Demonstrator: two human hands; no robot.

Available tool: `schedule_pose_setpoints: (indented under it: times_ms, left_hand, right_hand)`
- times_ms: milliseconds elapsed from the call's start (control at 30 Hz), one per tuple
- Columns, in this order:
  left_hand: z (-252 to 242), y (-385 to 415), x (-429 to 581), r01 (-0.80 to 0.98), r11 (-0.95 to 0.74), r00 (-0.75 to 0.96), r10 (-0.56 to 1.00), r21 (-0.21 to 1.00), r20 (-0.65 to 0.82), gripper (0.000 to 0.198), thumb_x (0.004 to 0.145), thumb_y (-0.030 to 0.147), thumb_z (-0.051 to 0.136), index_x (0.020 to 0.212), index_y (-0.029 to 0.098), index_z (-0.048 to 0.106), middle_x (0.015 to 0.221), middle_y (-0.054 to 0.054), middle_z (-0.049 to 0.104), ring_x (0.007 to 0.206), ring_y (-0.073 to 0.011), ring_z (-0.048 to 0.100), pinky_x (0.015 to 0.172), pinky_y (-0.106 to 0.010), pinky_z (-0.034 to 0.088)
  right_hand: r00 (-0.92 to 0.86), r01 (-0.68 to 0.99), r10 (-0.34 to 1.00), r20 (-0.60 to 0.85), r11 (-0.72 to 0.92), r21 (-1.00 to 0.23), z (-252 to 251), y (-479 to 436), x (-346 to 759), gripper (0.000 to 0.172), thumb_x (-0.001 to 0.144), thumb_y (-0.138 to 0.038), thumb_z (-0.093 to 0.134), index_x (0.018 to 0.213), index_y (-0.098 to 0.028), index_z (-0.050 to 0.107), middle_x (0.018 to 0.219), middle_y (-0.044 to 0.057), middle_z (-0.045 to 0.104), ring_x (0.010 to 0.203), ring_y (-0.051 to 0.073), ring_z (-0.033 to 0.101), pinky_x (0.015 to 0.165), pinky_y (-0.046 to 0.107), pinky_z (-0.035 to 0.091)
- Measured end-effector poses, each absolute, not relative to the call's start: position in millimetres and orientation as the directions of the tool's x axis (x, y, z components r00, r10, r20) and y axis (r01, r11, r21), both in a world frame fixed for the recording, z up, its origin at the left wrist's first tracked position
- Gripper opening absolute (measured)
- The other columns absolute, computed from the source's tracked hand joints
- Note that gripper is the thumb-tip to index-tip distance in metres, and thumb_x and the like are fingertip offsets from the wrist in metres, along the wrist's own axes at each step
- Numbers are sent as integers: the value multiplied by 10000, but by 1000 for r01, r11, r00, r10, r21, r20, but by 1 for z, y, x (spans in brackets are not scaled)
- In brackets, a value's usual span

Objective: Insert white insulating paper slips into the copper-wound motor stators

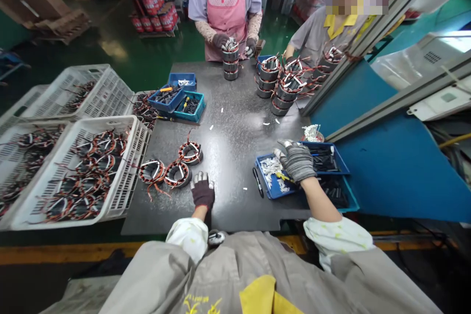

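Note:
My left hand (202, 191), in a dark glove with pale fingertips, lies on the grey tabletop (231, 157) with fingers stretched out. Just left of it are three wound motor stators: one (177, 174) closest to the hand, another (190, 152) behind, and a third (152, 171) farther left. Over a blue tray (274, 192) of small white pieces (271, 166) is my right hand (297, 161), in a grey striped glove. Its fingers point left, apart, with nothing visible in them. A yellow-handled tool (285, 176) lies in that tray, partly covered by the hand. Beside the tray rests a black marker (258, 182).
White crates (127, 171) of stators stand left. Blue bins (167, 100) sit at the table's far left. Across the table, one co-worker's gloved hands (222, 41) touch a stator stack (231, 66); another person stands behind more stacks (283, 93). A metal frame post (331, 68) rises right.

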State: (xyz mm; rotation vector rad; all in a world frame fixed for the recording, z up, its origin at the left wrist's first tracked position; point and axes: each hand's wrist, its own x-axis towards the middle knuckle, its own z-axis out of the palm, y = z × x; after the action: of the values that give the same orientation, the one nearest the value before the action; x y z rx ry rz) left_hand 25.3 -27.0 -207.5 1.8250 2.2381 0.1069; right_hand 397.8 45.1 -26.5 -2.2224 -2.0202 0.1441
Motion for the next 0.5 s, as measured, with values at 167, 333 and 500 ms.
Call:
schedule_pose_setpoints:
  times_ms: [167,333,500]
  left_hand:
    - [-230,-35,24,963,185,-178,983,195,-50,583,1130,281,447,1662,122,622,1743,-225,559,1693,-379,442,1430,-647,242]
    - [-238,-36,19,978,174,-175,985,115,2,566,1133,275,422,1610,110,679,1723,-226,583,1636,-394,517,1400,-644,315]
    - [-246,-40,15,981,174,-178,983,81,49,551,1112,273,465,1596,165,705,1698,-189,624,1610,-370,555,1393,-618,348]
  right_hand:
    - [11,921,997,71,17,-390,-4,107,398,457,1082,-308,604,1488,-178,769,1437,153,795,1312,324,737,1200,438,542]
    - [-117,883,988,105,152,-443,-11,168,386,372,1080,-319,633,1378,-225,834,1440,111,800,1361,293,720,1238,415,539]
    - [40,954,997,-60,-56,-295,-36,247,395,375,1025,-342,713,1339,-181,839,1561,153,726,1368,286,713,1207,396,555]
